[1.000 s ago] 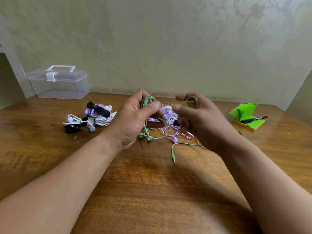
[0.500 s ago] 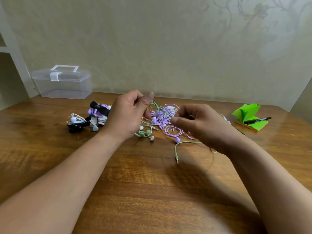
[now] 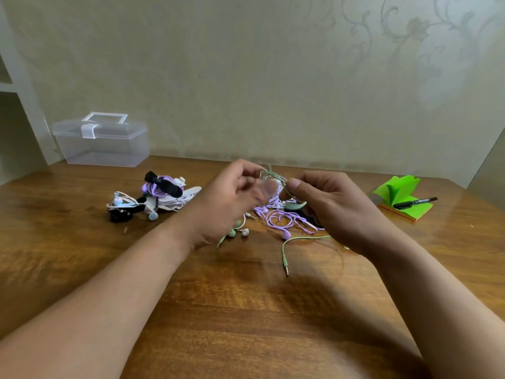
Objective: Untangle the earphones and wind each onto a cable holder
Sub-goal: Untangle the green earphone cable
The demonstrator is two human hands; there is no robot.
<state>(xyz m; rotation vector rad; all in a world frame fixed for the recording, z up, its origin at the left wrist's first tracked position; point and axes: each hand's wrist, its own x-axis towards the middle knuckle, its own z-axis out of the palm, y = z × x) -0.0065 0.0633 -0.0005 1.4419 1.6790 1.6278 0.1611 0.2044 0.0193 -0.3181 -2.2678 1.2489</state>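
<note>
Left hand (image 3: 226,203) neared right hand (image 3: 332,206), both holding green cable (image 3: 303,237), plug (image 3: 286,269) nearward.

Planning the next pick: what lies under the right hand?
Purple earphone loops, a green curved piece and a black object show beneath the right hand; the green cable runs under it, the rest hidden.

One wide-angle camera, worn on the head, gives us our only view: forward and down across the wooden bench (image 3: 246,324) to the patterned wall (image 3: 246,64). Forearms enter from the bottom corners; the left hand (image 3: 226,203) and right hand (image 3: 333,209) meet near mid-frame, close beneath us. A clear box (image 3: 101,143) far left and green notes (image 3: 399,192) far right bound our view.
</note>
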